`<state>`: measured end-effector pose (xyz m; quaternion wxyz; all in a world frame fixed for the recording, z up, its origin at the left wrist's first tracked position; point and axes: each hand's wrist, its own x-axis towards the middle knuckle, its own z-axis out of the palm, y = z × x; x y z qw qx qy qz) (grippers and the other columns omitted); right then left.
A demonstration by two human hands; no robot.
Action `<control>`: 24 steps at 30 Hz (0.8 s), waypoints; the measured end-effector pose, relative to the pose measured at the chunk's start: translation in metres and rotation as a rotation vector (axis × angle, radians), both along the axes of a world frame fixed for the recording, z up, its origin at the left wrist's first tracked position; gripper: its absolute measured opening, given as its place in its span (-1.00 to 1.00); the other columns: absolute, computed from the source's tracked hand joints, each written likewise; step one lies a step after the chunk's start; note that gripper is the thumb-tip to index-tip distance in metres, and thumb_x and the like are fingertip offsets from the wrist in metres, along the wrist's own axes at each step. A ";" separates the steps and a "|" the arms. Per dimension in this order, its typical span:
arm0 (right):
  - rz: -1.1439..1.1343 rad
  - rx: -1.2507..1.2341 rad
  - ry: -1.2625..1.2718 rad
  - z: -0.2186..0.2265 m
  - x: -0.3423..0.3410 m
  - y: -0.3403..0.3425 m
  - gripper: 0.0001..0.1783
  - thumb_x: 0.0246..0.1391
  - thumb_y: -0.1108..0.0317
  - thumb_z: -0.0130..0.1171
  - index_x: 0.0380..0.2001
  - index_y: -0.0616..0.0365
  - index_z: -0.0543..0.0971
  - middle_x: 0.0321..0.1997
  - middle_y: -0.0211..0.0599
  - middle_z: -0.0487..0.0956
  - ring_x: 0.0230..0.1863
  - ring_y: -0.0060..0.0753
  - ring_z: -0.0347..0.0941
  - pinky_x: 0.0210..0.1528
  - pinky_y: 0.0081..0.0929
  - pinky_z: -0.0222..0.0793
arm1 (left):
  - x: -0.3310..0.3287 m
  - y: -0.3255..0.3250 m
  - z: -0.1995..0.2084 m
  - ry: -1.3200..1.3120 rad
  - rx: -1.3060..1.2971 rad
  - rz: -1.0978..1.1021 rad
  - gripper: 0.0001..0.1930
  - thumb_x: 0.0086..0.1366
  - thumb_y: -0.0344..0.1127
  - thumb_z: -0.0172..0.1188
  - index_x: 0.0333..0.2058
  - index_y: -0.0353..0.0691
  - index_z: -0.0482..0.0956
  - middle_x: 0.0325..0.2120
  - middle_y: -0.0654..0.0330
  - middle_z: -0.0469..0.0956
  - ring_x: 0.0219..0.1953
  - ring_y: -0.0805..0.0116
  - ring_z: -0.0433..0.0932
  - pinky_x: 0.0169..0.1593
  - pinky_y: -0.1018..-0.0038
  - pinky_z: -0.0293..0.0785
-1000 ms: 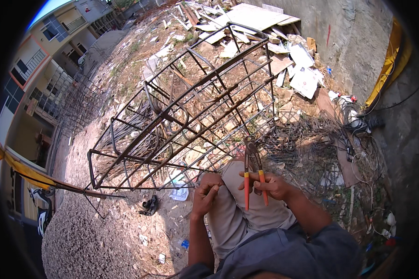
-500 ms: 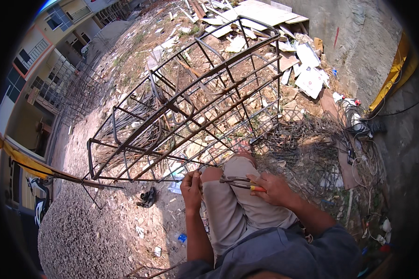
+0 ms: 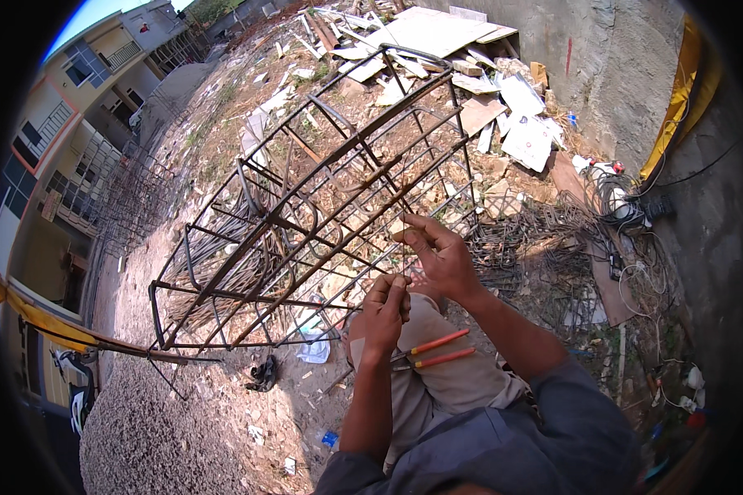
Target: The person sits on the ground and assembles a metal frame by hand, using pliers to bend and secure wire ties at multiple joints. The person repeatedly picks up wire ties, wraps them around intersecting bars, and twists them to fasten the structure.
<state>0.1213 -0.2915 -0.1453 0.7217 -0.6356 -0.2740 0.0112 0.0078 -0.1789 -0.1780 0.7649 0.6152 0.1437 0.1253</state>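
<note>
In front of my knees stands a long rebar cage [image 3: 305, 210], made of dark bars joined by square stirrups. My left hand [image 3: 383, 312] is closed in a pinch beside the cage's near side, above my knee. Just above and to its right, my right hand [image 3: 440, 257] pinches with thumb and forefinger. Between the two sets of fingertips runs a thin wire [image 3: 403, 247], faint against the ground. Across my lap lie pincers [image 3: 442, 348] with orange-red handles, held by neither hand; their jaws are partly hidden behind my left wrist.
A gravel heap [image 3: 173, 433] lies at the left, near a yellow strap [image 3: 54, 328]. Cut bars [image 3: 223, 280] show beneath the cage. Tangled cables [image 3: 623, 210] lie by the concrete wall [image 3: 603, 91] at right. Broken boards [image 3: 437, 33] are piled at the far end.
My right hand has put the pincers down on my lap and moved up and forward to the wire. My left hand has shifted right, and the view has turned slightly.
</note>
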 end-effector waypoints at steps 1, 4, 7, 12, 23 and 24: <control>0.005 0.001 0.039 0.005 0.008 0.003 -0.63 0.38 0.23 0.13 0.11 0.24 0.57 -0.28 -0.20 0.73 -0.14 -0.34 0.65 -0.03 -0.39 0.50 | 0.008 -0.004 -0.001 0.016 -0.010 -0.065 -0.78 0.53 -0.17 0.09 -0.21 -0.19 0.56 -0.60 0.38 0.45 -0.63 0.66 0.32 -0.53 0.67 0.23; -0.085 -0.005 0.016 0.014 0.033 0.008 -0.71 0.40 0.32 0.09 0.02 0.24 0.62 -0.46 -0.41 0.57 -0.39 -0.62 0.45 -0.31 -0.50 0.39 | 0.032 -0.007 0.005 -0.008 0.046 -0.257 -0.77 0.54 -0.20 0.07 -0.19 -0.24 0.56 -0.50 0.26 0.61 -0.56 0.59 0.50 -0.46 0.63 0.38; -0.250 -0.005 -0.098 0.008 0.059 0.006 -0.75 0.40 0.35 0.08 -0.02 0.24 0.64 -0.54 -0.54 0.47 -0.51 -0.75 0.28 -0.47 -0.57 0.24 | 0.053 -0.008 0.020 0.050 0.305 -0.305 -0.75 0.49 -0.23 0.14 -0.14 -0.34 0.60 -0.43 0.15 0.68 -0.43 0.41 0.66 -0.32 0.49 0.55; -0.325 0.001 -0.079 0.017 0.093 0.010 -0.74 0.39 0.30 0.06 -0.08 0.22 0.63 -0.27 -0.16 0.70 -0.25 -0.35 0.62 -0.15 -0.38 0.50 | 0.081 0.011 0.097 -0.182 1.012 0.072 -0.77 0.35 -0.29 0.32 -0.13 -0.32 0.66 -0.31 0.07 0.73 -0.30 0.33 0.71 -0.14 0.41 0.59; -0.003 0.380 0.120 0.037 0.114 0.058 -0.82 0.36 0.28 0.19 -0.13 0.14 0.64 -0.49 -0.67 0.42 -0.46 -0.81 0.19 -0.45 -0.66 0.13 | 0.164 0.069 0.211 -0.245 1.854 0.263 -0.67 0.41 -0.11 0.19 -0.05 -0.20 0.71 -0.14 0.03 0.71 -0.08 0.06 0.67 0.08 0.24 0.51; 0.004 0.389 0.127 0.036 0.115 0.061 -0.82 0.36 0.28 0.19 -0.12 0.14 0.64 -0.48 -0.67 0.43 -0.45 -0.81 0.20 -0.44 -0.67 0.14 | 0.171 0.071 0.207 -0.208 1.754 0.203 -0.67 0.41 -0.12 0.19 -0.04 -0.22 0.71 -0.14 0.01 0.71 -0.08 0.07 0.68 0.08 0.25 0.51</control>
